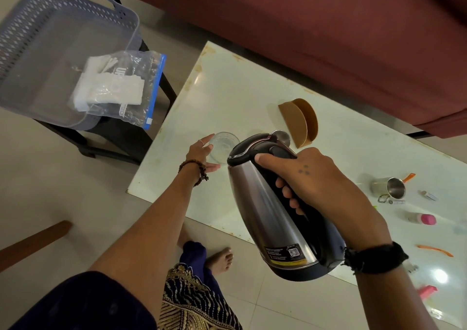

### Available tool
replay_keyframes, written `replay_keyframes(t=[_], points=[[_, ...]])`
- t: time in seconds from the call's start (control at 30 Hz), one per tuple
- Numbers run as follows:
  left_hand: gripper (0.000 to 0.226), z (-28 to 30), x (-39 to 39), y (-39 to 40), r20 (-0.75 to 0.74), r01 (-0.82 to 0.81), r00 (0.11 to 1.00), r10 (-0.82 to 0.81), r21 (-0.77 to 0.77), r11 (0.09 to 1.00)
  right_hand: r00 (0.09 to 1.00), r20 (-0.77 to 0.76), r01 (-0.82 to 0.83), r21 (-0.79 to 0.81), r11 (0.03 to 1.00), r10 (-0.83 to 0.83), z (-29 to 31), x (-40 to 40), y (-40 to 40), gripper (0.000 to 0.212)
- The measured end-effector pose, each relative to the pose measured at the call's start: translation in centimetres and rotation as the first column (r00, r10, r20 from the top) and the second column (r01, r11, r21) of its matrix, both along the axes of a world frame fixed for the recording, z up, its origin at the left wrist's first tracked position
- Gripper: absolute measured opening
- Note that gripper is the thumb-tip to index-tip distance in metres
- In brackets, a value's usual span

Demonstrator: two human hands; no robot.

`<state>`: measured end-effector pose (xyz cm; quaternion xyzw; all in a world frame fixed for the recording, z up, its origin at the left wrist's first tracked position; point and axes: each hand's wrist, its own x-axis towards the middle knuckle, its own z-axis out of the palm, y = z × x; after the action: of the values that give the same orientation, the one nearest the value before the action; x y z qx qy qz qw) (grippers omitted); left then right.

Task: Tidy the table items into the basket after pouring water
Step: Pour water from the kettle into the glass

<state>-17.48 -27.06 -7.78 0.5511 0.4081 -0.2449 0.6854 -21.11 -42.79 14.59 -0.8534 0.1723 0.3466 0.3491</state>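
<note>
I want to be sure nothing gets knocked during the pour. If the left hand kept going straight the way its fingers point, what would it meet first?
The left hand points at the clear drinking glass on the white table. Its fingers seem already to touch the glass's side, though depth is unclear.

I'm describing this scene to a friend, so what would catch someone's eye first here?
First, the steel kettle in the middle, tipped forward by the right hand gripping its black handle, spout toward a clear glass that the left hand steadies near the table's left edge. Next, the grey basket on a stool at upper left, with a zip bag draped over its rim.
</note>
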Motion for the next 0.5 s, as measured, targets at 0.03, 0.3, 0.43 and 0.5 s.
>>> replay_keyframes(t=[0.03,0.3,0.43,0.5], points=[[0.036,-0.04,-0.01,0.00,0.001,0.003,1.000,-0.003,0.004,1.000,1.000,0.001,-0.001,-0.002,1.000,0.001,0.01,0.02,0.03,0.041],[0.036,-0.13,0.08,0.03,-0.004,-0.018,1.000,0.018,-0.021,1.000,1.000,-0.014,-0.014,0.005,1.000,0.014,-0.18,0.22,0.27,0.043],[0.036,-0.28,0.04,-0.06,0.005,-0.013,1.000,0.013,-0.014,1.000,1.000,-0.017,-0.018,0.008,1.000,0.018,-0.30,0.27,0.35,0.041],[0.036,-0.31,0.08,-0.07,0.004,-0.014,1.000,0.014,-0.004,1.000,0.999,-0.027,-0.023,0.000,1.000,0.023,-0.26,0.38,0.44,0.042]])
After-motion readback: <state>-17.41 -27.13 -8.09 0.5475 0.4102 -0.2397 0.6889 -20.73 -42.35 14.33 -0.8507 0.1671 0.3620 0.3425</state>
